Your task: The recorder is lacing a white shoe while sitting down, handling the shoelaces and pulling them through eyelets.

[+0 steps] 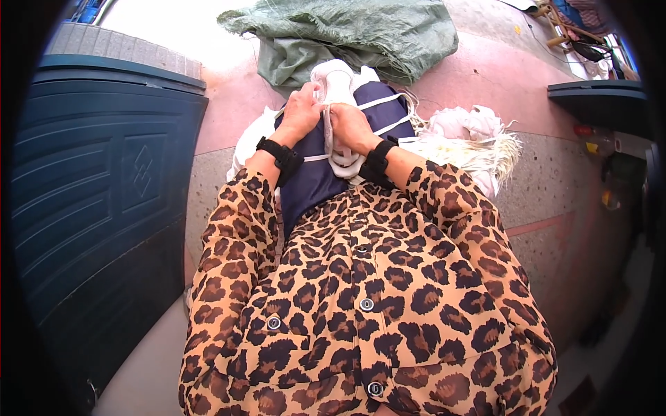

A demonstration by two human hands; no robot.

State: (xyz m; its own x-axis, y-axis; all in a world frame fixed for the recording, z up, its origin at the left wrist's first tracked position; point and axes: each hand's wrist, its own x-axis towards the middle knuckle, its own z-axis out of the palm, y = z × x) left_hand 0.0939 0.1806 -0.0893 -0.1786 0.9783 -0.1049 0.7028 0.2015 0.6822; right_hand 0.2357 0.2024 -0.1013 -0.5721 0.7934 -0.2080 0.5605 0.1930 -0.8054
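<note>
In front of me, over my lap, my left hand [301,112] and my right hand [350,127] meet at a white, rounded, padded-looking piece [336,78]. My left fingers are pinched at its left side. A pale narrow strip [329,132] stands at the fingertips of my right hand, whose fingers are closed around its edge. Below it hangs a white curved loop-like part [347,163]. Whether these white parts are joined is hidden by the hands. Under them lies dark navy cloth [312,186], crossed by white cords [380,100].
A crumpled green woven sack [361,38] lies ahead. White and pale pink fabric with loose fringe [472,139] is heaped at my right, and more white cloth [250,147] shows at left. A blue panelled door [97,159] stands left; another dark panel edge [590,93] is at right.
</note>
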